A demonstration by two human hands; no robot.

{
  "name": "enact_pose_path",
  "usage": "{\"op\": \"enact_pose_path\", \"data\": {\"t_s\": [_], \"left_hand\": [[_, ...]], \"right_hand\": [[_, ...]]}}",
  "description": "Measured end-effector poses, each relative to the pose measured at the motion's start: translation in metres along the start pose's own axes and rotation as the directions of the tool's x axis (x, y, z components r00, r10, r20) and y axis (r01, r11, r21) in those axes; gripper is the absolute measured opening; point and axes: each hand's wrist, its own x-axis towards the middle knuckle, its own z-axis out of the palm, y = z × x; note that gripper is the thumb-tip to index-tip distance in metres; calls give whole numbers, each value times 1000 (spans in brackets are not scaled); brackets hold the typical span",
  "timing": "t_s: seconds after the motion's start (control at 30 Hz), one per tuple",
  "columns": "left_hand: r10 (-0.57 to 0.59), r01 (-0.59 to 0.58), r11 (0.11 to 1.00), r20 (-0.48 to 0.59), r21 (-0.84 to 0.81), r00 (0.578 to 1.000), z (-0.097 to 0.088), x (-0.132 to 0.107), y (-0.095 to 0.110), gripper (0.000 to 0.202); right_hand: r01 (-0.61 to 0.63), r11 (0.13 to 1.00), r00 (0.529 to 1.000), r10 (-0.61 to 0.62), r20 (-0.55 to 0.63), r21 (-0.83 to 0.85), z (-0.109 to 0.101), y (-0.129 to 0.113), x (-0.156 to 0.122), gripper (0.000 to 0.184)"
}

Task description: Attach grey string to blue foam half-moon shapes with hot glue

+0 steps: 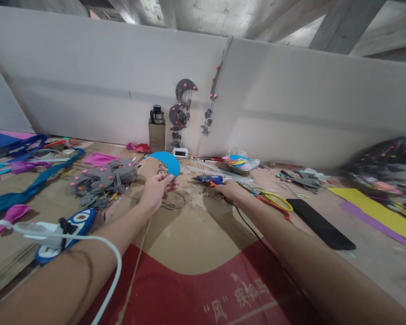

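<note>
My left hand (158,189) pinches the lower end of a bright blue crescent cut-out (171,161), which curves up above the cardboard. In my right hand (232,191) is a blue hot glue gun (210,179) with an orange trigger, its nozzle pointing left toward the crescent. A dark cord (248,225) runs back from the glue gun under my right forearm. Between the hands the cardboard (189,234) is stained and scuffed. Thin dark string (172,204) lies by my left fingers.
Scissors (278,201) and a black phone-like slab (320,223) lie right. Grey felt pieces with pink dots (103,178) and a blue-and-white power strip (67,234) sit left. A bottle (157,131), small white clock (180,153) and filled dish (241,163) stand behind. A white cable (117,257) crosses my left forearm.
</note>
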Motion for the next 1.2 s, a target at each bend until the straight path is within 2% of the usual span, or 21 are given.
{"op": "enact_pose_path", "data": {"t_s": [0.1, 0.17, 0.27, 0.3, 0.37, 0.5, 0.63, 0.73, 1.0, 1.2], "left_hand": [[-20, 21, 999, -15, 28, 1000, -1, 0, 0, 16], [-26, 26, 999, -20, 37, 999, -1, 1, 0, 17], [-23, 24, 999, -29, 30, 999, -2, 2, -1, 17], [-18, 19, 999, -33, 25, 999, -2, 2, -1, 18], [-8, 9, 1000, -46, 23, 999, -2, 1, -3, 18], [-24, 27, 998, -59, 49, 998, -2, 1, -4, 20], [-24, 27, 998, -52, 62, 998, -2, 3, -5, 22], [-16, 19, 998, -37, 67, 999, -1, 4, -6, 23], [-13, 19, 996, -60, 93, 998, 2, 1, -4, 27], [8, -2, 992, -49, 126, 999, 3, 0, -4, 29]], "right_hand": [[109, 958, 988, -74, -139, 266, 4, -15, -10, 26], [244, 828, 963, -143, -230, 506, 8, -27, -21, 37], [373, 617, 920, -340, -193, 693, 13, -47, -39, 48], [390, 571, 903, -391, -179, 722, 15, -51, -44, 47], [399, 535, 878, -456, -144, 745, 19, -56, -51, 40], [445, 606, 859, -498, -122, 660, 27, -49, -55, 27], [555, 720, 829, -517, -212, 417, 29, -41, -55, 25], [573, 770, 820, -536, -202, 281, 27, -40, -57, 24], [547, 832, 835, -533, -139, 95, 31, -39, -57, 28], [552, 833, 829, -544, -129, 35, 31, -40, -61, 30]]}}
